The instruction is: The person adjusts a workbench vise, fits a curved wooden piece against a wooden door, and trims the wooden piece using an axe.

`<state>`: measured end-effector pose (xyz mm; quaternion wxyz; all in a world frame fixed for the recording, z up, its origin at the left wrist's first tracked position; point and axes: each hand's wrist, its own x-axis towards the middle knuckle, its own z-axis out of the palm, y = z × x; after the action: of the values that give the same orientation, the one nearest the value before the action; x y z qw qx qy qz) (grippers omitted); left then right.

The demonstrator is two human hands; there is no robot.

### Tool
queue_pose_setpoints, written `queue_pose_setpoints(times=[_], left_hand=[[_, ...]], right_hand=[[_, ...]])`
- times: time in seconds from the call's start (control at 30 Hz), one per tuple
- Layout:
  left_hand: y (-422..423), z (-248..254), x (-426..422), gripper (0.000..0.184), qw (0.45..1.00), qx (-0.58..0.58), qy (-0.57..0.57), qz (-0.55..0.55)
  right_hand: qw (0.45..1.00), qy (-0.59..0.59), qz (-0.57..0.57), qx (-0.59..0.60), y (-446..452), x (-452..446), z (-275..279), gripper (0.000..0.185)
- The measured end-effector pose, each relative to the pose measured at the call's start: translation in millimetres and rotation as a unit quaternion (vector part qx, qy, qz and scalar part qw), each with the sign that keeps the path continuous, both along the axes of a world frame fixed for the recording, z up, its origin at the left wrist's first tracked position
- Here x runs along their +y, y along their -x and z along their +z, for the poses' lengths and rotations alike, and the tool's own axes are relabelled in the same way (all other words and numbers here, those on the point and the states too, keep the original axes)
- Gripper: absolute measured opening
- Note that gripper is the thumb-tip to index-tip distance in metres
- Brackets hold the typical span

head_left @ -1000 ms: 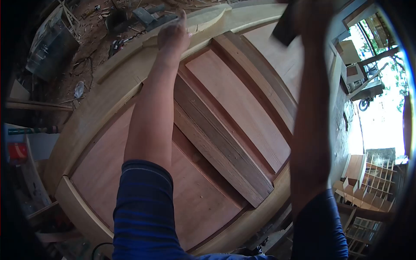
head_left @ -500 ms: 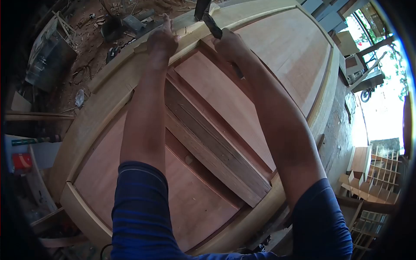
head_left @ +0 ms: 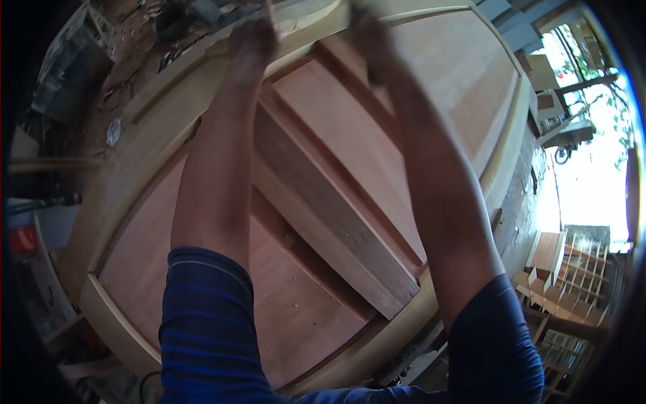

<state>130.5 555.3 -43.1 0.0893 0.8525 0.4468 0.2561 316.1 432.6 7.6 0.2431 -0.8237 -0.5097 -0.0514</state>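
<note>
My left hand (head_left: 254,44) is at the top edge of the view, over the curved pale rail (head_left: 296,21) of a large panelled wooden piece. One finger stretches upward, and the hand's far side is cut off. My right hand (head_left: 369,40), smeared by motion, is closed around a hammer (head_left: 377,74). Only a dark bit of its handle shows below the fist; the head is hidden or beyond the top edge. Beneath my arms are reddish panels (head_left: 336,121) and a thick brown centre bar (head_left: 330,215) running diagonally.
On the dirt floor at upper left stands a dark metal box (head_left: 70,71) among scraps. A red container (head_left: 23,239) lies at far left. To the right are slatted wooden pieces (head_left: 579,269) and a bright opening with a motorbike wheel (head_left: 562,155).
The view has tilted slightly, and both hands sit higher in it. My right hand has risen with the hammer, whose head has left the view. My left hand stays near the rail.
</note>
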Motion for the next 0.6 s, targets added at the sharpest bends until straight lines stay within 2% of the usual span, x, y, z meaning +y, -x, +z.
queue_pose_setpoints(times=[0.03,0.07,0.1,0.13,0.17,0.23,0.27,0.33,0.4,0.43,0.47,0.5,0.53,0.57,0.6], left_hand=[[-4.3,7.5,-9.1,0.091,1.000,0.002,0.024,0.013],[-2.7,14.7,-8.9,0.091,0.999,0.003,0.039,0.032],[-0.8,14.0,-9.8,0.089,0.999,-0.019,0.037,0.017],[0.0,11.0,-7.0,0.088,0.999,-0.039,0.031,-0.003],[-1.6,2.7,-0.8,0.087,0.999,-0.046,-0.001,-0.011],[-3.9,-12.6,9.8,0.086,0.996,-0.071,-0.057,-0.011],[-3.7,-2.9,3.8,0.085,0.998,-0.058,-0.020,-0.003],[1.5,16.0,-14.6,0.082,0.998,-0.026,0.056,0.011],[12.0,23.5,-22.4,0.082,0.997,0.014,0.076,0.019],[19.4,24.2,-23.0,0.082,0.996,0.034,0.084,0.025],[25.8,16.4,-22.1,0.084,0.998,-0.008,0.057,0.014],[33.7,1.5,-19.4,0.085,0.998,-0.050,0.030,0.003],[45.7,-8.5,-18.2,0.086,0.996,-0.088,0.003,-0.007],[59.1,-9.0,-20.6,0.088,0.997,-0.074,0.004,-0.002],[68.9,-8.6,-23.6,0.089,0.998,-0.061,0.004,0.001]], right_hand=[[0.996,0.083,-0.004,0.030,-4.1,3.0,-17.3,0.040],[0.989,0.129,-0.017,0.070,30.7,-12.4,21.2,0.044],[0.973,0.212,0.022,0.091,18.2,6.5,13.7,0.044],[0.981,0.182,0.022,0.064,45.6,-25.7,46.2,0.045],[0.990,0.131,0.030,0.031,28.6,-20.8,20.0,0.045],[0.995,0.080,-0.007,0.062,26.3,-27.1,9.5,0.044],[0.995,0.056,-0.027,0.078,28.8,-39.8,12.2,0.043],[0.968,0.082,-0.033,0.235,43.2,-72.6,38.7,0.039],[0.938,0.107,0.008,0.329,45.1,-115.9,36.7,0.038],[0.929,0.123,-0.010,0.348,50.2,-142.2,36.9,0.038],[0.919,0.139,-0.029,0.367,58.1,-172.8,34.5,0.038],[0.929,0.100,-0.050,0.353,70.1,-206.6,21.7,0.037],[0.895,0.114,-0.034,0.431,83.7,-241.0,41.7,0.033],[0.895,0.059,0.005,0.443,80.4,-276.1,3.0,0.033],[0.824,0.128,-0.058,0.549,99.5,-305.0,33.9,0.036]])
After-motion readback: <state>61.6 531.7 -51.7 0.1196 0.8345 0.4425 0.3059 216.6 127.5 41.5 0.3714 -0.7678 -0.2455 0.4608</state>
